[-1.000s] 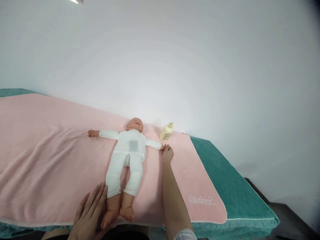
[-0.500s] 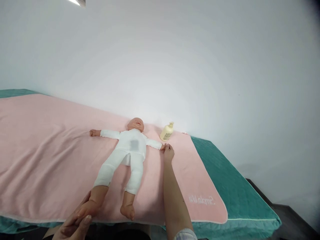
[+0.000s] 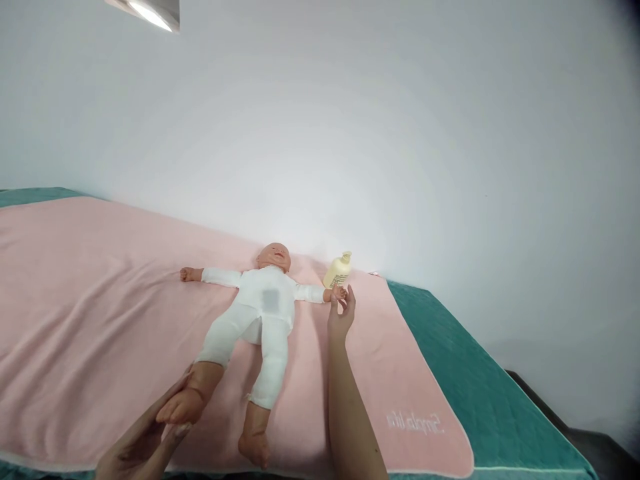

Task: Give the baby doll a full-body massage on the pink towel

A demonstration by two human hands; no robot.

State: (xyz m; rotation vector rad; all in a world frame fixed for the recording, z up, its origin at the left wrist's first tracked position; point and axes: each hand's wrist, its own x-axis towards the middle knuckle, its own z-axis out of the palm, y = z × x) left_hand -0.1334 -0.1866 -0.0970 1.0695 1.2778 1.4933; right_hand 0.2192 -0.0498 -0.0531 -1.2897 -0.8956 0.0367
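Observation:
A baby doll (image 3: pixel 267 297) with a white cloth body lies on its back, arms spread out. My left hand (image 3: pixel 145 437) holds its bare foot (image 3: pixel 183 405) on the left side, thumb against the toe end and fingers behind the leg. That foot is raised a little toward me. At the doll's outstretched right-side hand (image 3: pixel 339 293), my right hand (image 3: pixel 341 321) has its thumb and fingers curved loosely around it. Just behind these fingers stands a pale yellow pump bottle (image 3: pixel 338 270). The doll's other foot (image 3: pixel 255 440) rests on the pink blanket (image 3: pixel 125 287).
Under the blanket is a green padded cover (image 3: pixel 460 360), showing at the right and far left. A white wall (image 3: pixel 320 133) rises directly behind the bed. Dark furniture (image 3: pixel 575 427) stands past the right edge, and a lamp (image 3: pixel 150 13) shows at top left.
My right hand's thumb and fingers have parted from a pinch into a looser curve around the doll's hand. My left hand still holds the foot. The view has shifted slightly.

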